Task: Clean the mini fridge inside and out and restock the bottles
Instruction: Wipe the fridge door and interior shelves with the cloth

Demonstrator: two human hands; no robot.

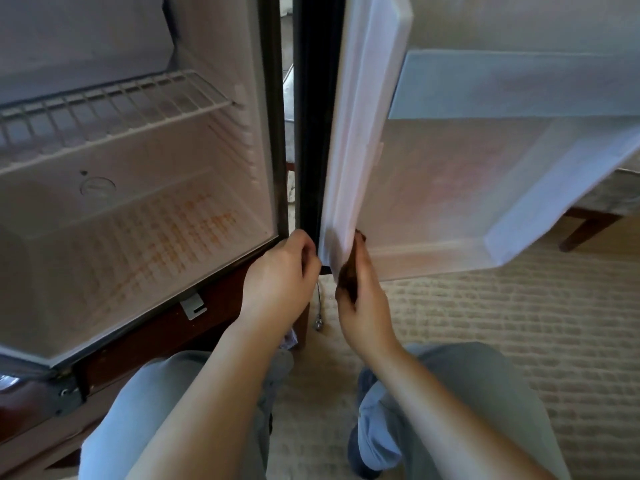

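The mini fridge (145, 216) stands open on the left, its white inside bare except for a wire shelf (114, 105). No bottles are in view. Its door (450, 188) swings out to the right, with a clear door shelf (519, 84) on its inner face. My left hand (284, 268) has curled fingers at the door's bottom hinge corner, gripping the black edge there. My right hand (363, 299) holds a brown cloth (349, 275) and presses it against the white door gasket (349, 150) near its lower end.
Orange stains mark the fridge floor (166, 244). The fridge sits on a dark wooden cabinet (166, 327). A thin cable (318, 306) hangs below the hinge. Beige carpet (502, 323) lies to the right, and a dark wooden furniture leg (585, 230) stands behind the door. My knees are below.
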